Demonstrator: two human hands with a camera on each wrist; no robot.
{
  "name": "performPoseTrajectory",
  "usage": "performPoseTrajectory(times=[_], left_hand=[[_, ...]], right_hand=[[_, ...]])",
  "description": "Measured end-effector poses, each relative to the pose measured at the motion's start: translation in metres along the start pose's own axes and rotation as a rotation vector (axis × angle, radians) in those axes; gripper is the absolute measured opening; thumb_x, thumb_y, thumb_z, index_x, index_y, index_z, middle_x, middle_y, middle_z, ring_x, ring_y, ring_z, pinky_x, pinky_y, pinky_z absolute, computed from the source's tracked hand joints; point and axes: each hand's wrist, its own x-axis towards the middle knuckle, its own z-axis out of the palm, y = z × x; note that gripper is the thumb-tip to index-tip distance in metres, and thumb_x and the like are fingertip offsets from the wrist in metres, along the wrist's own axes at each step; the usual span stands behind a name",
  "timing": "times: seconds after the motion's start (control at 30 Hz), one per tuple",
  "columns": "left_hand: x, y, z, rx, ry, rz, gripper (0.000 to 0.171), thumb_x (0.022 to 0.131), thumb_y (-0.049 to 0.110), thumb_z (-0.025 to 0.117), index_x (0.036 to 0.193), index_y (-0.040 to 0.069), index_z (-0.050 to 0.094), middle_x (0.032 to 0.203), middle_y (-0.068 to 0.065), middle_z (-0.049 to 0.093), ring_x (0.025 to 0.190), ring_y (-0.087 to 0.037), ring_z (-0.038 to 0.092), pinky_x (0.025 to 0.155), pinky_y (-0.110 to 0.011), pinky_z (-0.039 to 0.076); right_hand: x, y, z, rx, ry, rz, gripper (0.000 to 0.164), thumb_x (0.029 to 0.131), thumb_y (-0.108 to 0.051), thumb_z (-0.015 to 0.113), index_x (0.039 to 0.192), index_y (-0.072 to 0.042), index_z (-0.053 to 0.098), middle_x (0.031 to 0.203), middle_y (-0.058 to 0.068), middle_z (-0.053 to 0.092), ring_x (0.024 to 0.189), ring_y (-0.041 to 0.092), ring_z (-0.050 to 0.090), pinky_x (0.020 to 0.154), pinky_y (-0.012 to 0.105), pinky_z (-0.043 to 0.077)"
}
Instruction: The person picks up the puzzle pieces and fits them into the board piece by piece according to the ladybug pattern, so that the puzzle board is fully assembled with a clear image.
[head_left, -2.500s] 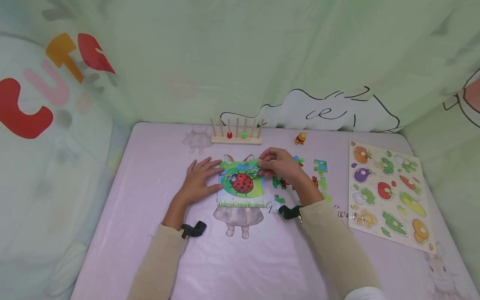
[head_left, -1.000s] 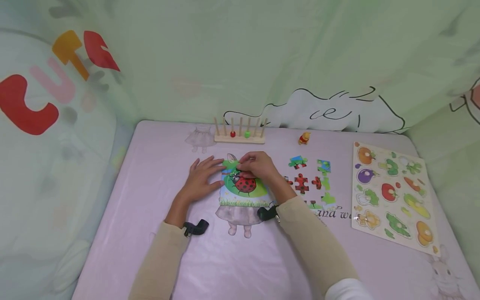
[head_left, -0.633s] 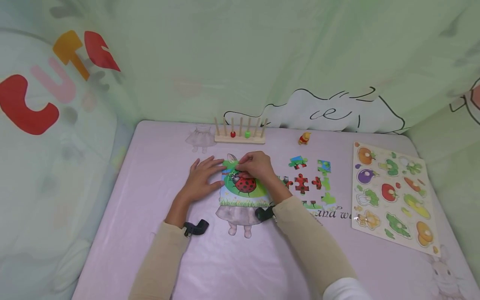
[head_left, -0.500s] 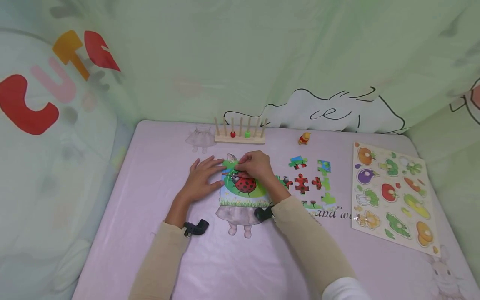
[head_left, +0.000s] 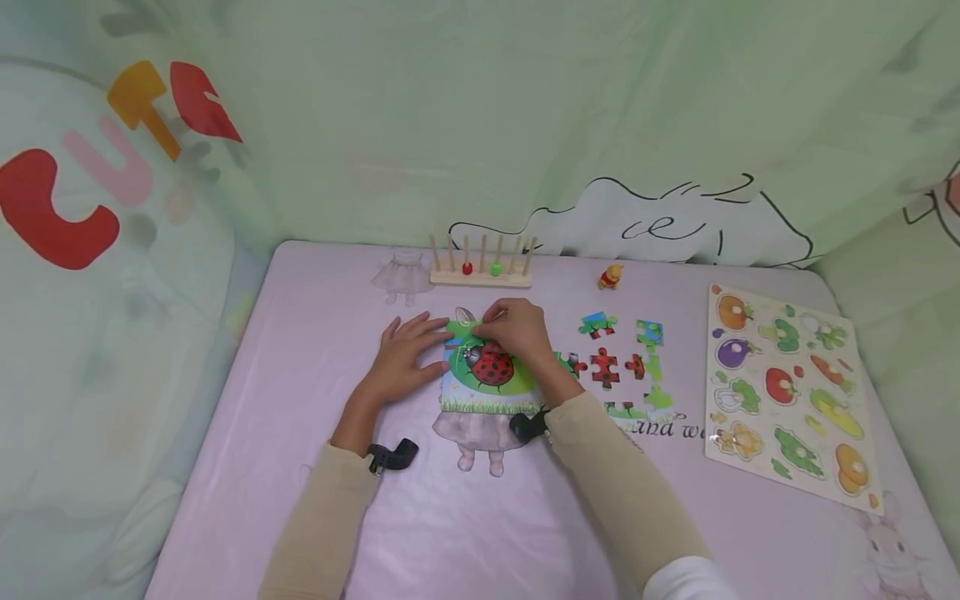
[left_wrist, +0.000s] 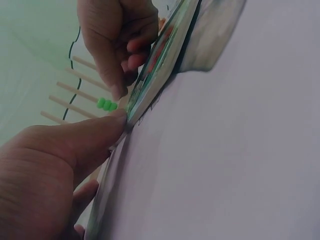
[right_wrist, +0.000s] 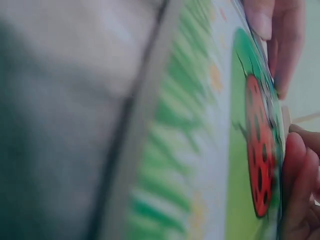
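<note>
The board (head_left: 480, 398) lies on the table (head_left: 450, 533). At its left edge the left hand (head_left: 406, 358) rests, fingers spread. Over its far part the right hand (head_left: 519, 330) bends its fingers; whether they pinch anything, I cannot tell. Right of the board lie loose pieces (head_left: 604, 367); behind it stands the rack (head_left: 480, 280).

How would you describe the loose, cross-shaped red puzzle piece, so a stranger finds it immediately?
On the pink table, in the head view, find the ladybug board in the middle. To its right lie loose pieces; the red piece sits near their centre. Unlike its neighbours, it is cross-shaped, and it shows the most red.
</note>
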Motion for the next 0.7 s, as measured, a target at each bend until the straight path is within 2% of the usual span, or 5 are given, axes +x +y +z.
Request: performPoseTrajectory(times=[0.07, 0.23, 0.43, 0.6, 0.7], left_hand=[[0.001, 0.000, 0.000, -0.005, -0.001, -0.006, 0.051, 0.096, 0.038, 0.068, 0.142, 0.018, 0.061, 0.158, -0.003, 0.049, 0.155, -0.030, 0.027, 0.126, -0.060, 0.004], [0.007, 0.001, 0.004, -0.022, 0.042, -0.059, 0.048, 0.097, 0.036, 0.068, 0.141, 0.018, 0.062, 0.153, 0.000, 0.053, 0.153, -0.027, 0.032, 0.125, -0.060, 0.007], [0.018, 0.007, 0.010, -0.035, 0.126, -0.139, 0.043, 0.095, 0.040, 0.072, 0.133, 0.020, 0.069, 0.141, 0.002, 0.061, 0.139, -0.027, 0.043, 0.115, -0.060, 0.020], [0.023, 0.009, 0.012, -0.007, 0.158, -0.190, 0.041, 0.091, 0.038, 0.076, 0.130, 0.024, 0.071, 0.137, 0.002, 0.062, 0.131, -0.029, 0.045, 0.109, -0.059, 0.024], [0.024, 0.010, 0.010, -0.008, 0.152, -0.208, 0.041, 0.091, 0.037, 0.076, 0.130, 0.025, 0.071, 0.137, 0.002, 0.062, 0.131, -0.029, 0.044, 0.110, -0.059, 0.023]], right_hand=[[0.001, 0.001, -0.004, -0.052, 0.005, -0.009, 0.024, 0.084, -0.024, 0.084, 0.098, -0.008, 0.074, 0.080, 0.007, 0.074, 0.053, 0.010, 0.065, 0.054, 0.023, 0.051], [0.004, 0.001, -0.009, -0.082, -0.049, 0.000, 0.028, 0.084, -0.025, 0.085, 0.102, -0.009, 0.072, 0.079, 0.006, 0.071, 0.053, 0.009, 0.061, 0.055, 0.024, 0.049], [0.008, 0.002, -0.008, -0.098, -0.052, 0.028, 0.029, 0.082, -0.025, 0.087, 0.100, -0.009, 0.071, 0.079, 0.004, 0.068, 0.052, 0.007, 0.060, 0.053, 0.023, 0.047], [0.011, 0.004, -0.005, -0.076, -0.053, 0.039, 0.029, 0.082, -0.025, 0.088, 0.099, -0.009, 0.070, 0.075, 0.002, 0.066, 0.051, 0.007, 0.061, 0.053, 0.021, 0.048], [0.012, 0.004, -0.005, -0.017, -0.080, 0.063, 0.029, 0.082, -0.024, 0.088, 0.099, -0.009, 0.070, 0.071, 0.001, 0.065, 0.051, 0.007, 0.063, 0.052, 0.021, 0.049]])
